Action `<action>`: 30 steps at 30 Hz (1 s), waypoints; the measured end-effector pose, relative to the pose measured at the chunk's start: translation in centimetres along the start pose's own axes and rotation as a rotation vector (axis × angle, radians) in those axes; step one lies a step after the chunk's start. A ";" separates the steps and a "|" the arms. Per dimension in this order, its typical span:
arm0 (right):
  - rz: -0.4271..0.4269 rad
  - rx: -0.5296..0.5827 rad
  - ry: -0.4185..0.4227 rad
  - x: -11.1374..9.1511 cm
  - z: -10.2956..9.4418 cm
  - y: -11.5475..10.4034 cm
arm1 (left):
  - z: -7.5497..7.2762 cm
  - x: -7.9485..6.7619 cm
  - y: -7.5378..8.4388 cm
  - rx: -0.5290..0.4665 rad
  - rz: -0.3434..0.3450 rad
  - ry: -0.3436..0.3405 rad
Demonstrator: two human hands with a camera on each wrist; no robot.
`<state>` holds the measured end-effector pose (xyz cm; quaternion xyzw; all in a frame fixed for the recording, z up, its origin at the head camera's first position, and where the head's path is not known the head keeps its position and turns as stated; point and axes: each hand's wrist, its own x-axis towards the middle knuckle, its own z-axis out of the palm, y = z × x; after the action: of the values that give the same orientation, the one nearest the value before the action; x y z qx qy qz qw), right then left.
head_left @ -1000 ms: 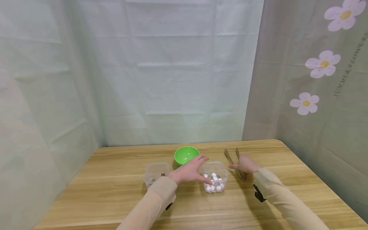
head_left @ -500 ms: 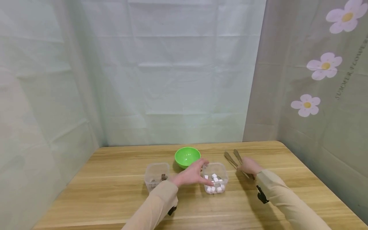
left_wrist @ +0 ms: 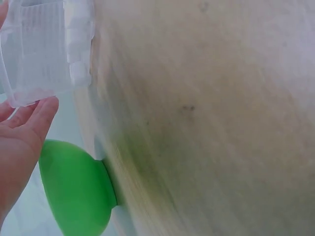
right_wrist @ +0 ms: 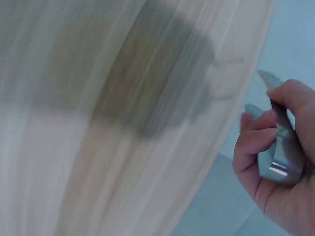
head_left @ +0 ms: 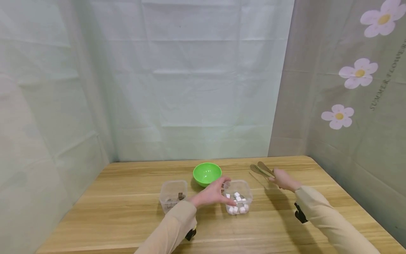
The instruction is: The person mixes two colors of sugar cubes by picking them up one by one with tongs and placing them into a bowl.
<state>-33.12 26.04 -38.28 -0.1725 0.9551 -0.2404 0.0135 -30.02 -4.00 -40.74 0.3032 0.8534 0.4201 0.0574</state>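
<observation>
In the head view my left hand [head_left: 210,195] spans the left side of a clear plastic container [head_left: 245,188], thumb at its front and fingers behind. White cubes [head_left: 242,210] lie inside it. The left wrist view has fingertips [left_wrist: 48,104] against the container's rim. To the right, my right hand [head_left: 284,180] grips metal tongs [head_left: 265,168] held above the table, their two ends apart and pointing away to the left. Up close in the right wrist view, thumb and fingers curl round the tongs [right_wrist: 288,157] near the bend. Nothing is between the tong ends.
A green bowl [head_left: 207,171] stands behind my left hand. Left of that hand is a second clear container [head_left: 168,188] with dark brown cubes, partly hidden by the sleeve. The wooden table [head_left: 111,211] meets hanging cloth at its back and sides.
My right hand has lifted the tongs off the table, moving right and slightly away from me. The left hand has stayed at the container, its fingers closing in a little on its side.
</observation>
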 end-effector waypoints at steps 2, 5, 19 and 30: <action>-0.017 0.005 0.002 -0.1 -0.5 0.2 | 0.1 0.1 -0.1 -0.008 0.002 -0.001; -0.020 0.037 -0.016 -0.1 -1.1 0.3 | 0.1 0.1 -0.1 -0.028 -0.008 -0.002; -0.194 0.043 -0.136 -0.1 -5.2 -1.6 | 0.1 -0.1 -0.3 -0.073 -0.019 0.030; -0.406 -0.054 -0.227 -0.5 -7.5 -4.7 | 0.0 -0.3 -0.3 -0.065 -0.024 0.033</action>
<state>-31.92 25.74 -29.50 -0.3871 0.8994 -0.1916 0.0674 -29.92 -4.32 -40.95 0.2838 0.8436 0.4521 0.0581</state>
